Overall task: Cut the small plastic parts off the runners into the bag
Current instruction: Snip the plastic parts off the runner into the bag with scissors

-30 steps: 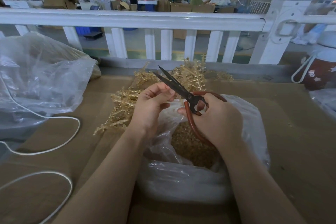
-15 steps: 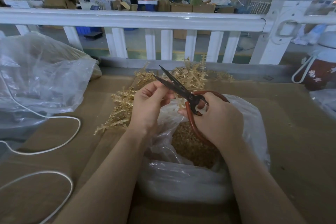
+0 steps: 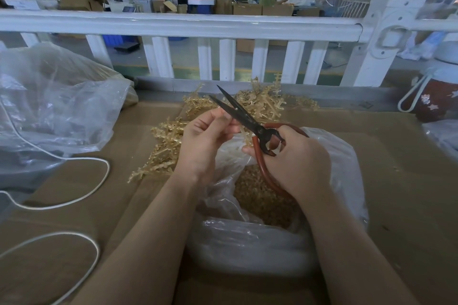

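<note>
R hand (image 3: 295,156) has its fingers curled thru the red handles of the scissors (image 3: 250,124), blades apart w/ tips pointing up and away. L hand (image 3: 205,136) pinches a tan runner (image 3: 244,132) between thumb and fingertips, holding it right at the blades, just above the bag's mouth. The runner is mostly hidden by the fingers, so can't tell how many parts it carries.

The clear bag (image 3: 342,181) sits open on the cardboard-covered table (image 3: 396,181) under both hands – inside is a deep layer of small cut parts (image 3: 262,200), so a good share looks done already. Left to do, as far as I can judge: the pile of uncut runners (image 3: 168,151) lying just behind and to the L of the bag, stretching back toward the white railing (image 3: 173,25). That's a fair heap – prob. well short of finished.

Other stuff: a crumpled clear bag (image 3: 57,106) far L, a white cord (image 3: 74,195) looped across the table, a red bottle (image 3: 433,99) w/ star shapes at far R.

Writing/labels: none readable. A blue monitor shows in the background, text too small to make out.
</note>
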Tool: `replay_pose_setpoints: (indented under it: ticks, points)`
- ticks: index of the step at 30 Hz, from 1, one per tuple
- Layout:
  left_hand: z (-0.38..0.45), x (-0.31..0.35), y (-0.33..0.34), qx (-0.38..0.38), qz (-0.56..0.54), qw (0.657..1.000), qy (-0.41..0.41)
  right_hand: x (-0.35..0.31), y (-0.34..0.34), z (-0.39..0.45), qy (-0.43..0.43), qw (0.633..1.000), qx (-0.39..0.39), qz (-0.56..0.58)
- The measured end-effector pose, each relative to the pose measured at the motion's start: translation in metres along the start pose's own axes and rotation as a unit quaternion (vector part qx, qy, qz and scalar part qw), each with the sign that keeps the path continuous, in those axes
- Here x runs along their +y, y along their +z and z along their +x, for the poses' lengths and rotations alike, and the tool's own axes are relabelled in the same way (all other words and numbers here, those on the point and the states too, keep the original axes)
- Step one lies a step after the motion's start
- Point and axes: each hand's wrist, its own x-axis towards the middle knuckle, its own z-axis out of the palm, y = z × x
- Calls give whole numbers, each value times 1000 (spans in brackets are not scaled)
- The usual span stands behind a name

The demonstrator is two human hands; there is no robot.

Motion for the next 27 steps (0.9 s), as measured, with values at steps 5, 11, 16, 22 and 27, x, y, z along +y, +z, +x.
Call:
replay_pose_setpoints:
  ticks: [5, 11, 16, 22, 27]
  points:
    - [1, 0, -1, -17, -24, 1000, -9, -2, -1, 0, -8, 1000, 11, 10]
    - [2, -1, -1, -11, -15, 1000, -11, -1, 1, 0, -3, 1000, 7, 9]
    - [2, -2, -3, 24, -31, 999, 2, -1, 1, 0, -5, 1000, 3, 10]
    - [2, -2, -2, 53, 4, 998, 22, 1, 1, 1, 6, 1000, -18, -16]
    - [4, -2, 0, 72, 25, 997, 25, 4, 1, 2, 7, 998, -46, -39]
